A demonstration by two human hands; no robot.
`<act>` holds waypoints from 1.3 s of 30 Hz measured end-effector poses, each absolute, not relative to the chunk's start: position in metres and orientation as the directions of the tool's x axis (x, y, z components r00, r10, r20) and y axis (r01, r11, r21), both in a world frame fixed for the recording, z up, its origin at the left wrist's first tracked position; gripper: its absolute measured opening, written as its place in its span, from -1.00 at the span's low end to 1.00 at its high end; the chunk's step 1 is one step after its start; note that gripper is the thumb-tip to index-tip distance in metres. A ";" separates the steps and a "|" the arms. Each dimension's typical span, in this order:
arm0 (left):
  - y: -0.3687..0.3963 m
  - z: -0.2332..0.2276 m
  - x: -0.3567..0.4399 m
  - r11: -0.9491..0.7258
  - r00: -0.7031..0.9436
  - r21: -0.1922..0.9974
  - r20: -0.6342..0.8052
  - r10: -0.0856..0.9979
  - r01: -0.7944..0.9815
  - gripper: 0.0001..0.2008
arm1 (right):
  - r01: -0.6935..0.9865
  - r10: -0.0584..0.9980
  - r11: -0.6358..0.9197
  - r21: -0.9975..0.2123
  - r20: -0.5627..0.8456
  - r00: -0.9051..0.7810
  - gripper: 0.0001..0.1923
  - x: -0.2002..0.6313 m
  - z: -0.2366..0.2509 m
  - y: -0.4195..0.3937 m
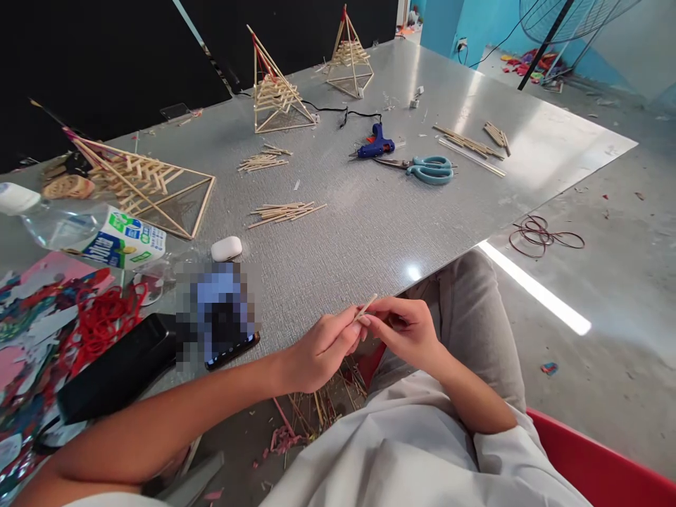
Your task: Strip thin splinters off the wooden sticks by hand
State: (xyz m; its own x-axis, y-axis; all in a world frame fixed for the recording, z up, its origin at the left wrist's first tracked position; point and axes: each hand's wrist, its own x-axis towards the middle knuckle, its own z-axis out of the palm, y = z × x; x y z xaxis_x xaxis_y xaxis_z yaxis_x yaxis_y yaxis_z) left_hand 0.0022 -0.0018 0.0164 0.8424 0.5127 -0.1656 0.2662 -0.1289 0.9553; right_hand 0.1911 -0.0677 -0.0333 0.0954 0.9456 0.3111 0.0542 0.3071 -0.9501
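Observation:
A short thin wooden stick [366, 305] is pinched between my two hands, just past the table's near edge and over my lap. My left hand [327, 346] grips its lower end. The thumb and fingertips of my right hand [410, 328] close on it from the other side. Further up the table lie two bundles of cut sticks, a nearer pile [286, 213] and a farther pile [264, 159]. A blue glue gun [377, 143] rests near scissors with light blue handles [430, 170].
Three stick pyramids stand on the table: a left one [153, 184], a middle one [279, 98] and a far one [350, 60]. A plastic bottle [100, 229], a white case [227, 248] and a phone [227, 317] lie at left. Longer sticks [467, 141] lie at right.

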 end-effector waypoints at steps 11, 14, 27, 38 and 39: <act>-0.003 0.006 0.005 -0.387 0.819 0.857 -0.067 0.570 0.340 -0.77 | 0.386 0.828 0.414 -0.824 0.517 0.216 -0.90 0.174 -0.037 -0.074; -0.003 0.004 0.004 -0.430 0.817 0.834 -0.044 0.575 0.347 -0.82 | 0.471 0.798 0.395 -0.789 0.549 0.250 -0.90 0.167 -0.037 -0.075; -0.008 -0.002 0.002 -0.507 0.841 0.794 -0.008 0.541 0.334 -0.78 | 0.290 0.880 0.321 -0.902 0.397 0.261 -0.79 0.169 -0.026 -0.071; 0.003 0.010 0.007 0.281 0.767 0.954 -0.256 0.588 0.103 -0.59 | 0.341 0.964 0.264 -0.902 0.256 -0.069 -0.64 0.213 -0.015 -0.075; 0.004 0.008 0.006 0.318 0.771 0.944 -0.271 0.577 0.094 -0.59 | 0.431 0.955 0.291 -0.854 0.228 -0.192 -0.63 0.212 -0.014 -0.076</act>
State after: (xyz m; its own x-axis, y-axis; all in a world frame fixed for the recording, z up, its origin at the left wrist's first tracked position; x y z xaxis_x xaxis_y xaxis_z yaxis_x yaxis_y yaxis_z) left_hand 0.0058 0.0039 0.0083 0.7708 0.5766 -0.2708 0.0939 0.3175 0.9436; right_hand 0.2118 -0.0764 -0.0140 -0.1922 0.9546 0.2277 0.4309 0.2906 -0.8543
